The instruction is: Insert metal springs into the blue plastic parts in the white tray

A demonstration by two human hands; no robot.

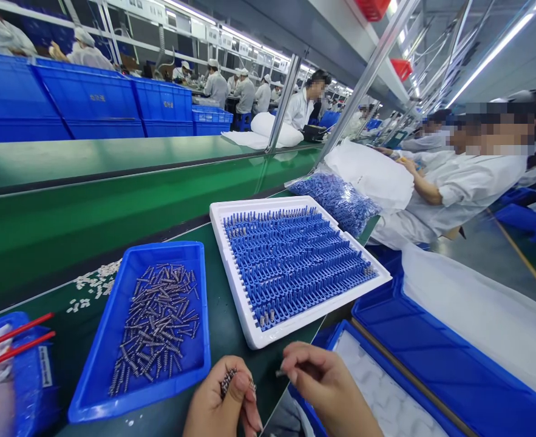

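Two hands low at the near edge of the bench, both busy. Left hand (222,405) is clenched round a small bundle of springs (227,381), whose ends poke out between thumb and fingers. Right hand (329,388) sits just beside it, thumb and forefinger pinched on a single spring (280,372) with its tip aimed at the left hand. The hands are near each other, not touching.

Directly ahead of the left hand is a shallow blue tray (95,388), its floor strewn with loose springs (158,321) lying flat every which way. To its right is a white tray (232,273), turned at an angle and packed with rows of blue plastic parts (295,261). A few metal pieces (266,317) stand upright at its near edge.

Beyond the white tray lies a clear bag (335,197) full of the same blue parts. Small white bits (95,284) are scattered on the green bench top, left of the blue tray.

Far left is a blue bin (31,370) with two red sticks (15,341) lying across it. Lower right, below bench level, is a blue crate (454,376) with a white liner.

A green conveyor belt (113,206) runs past the bench, with stacked blue crates (90,100) behind it. A co-worker in a white coat (459,188) leans on the bench to the right, and more people in white sit further down the line.
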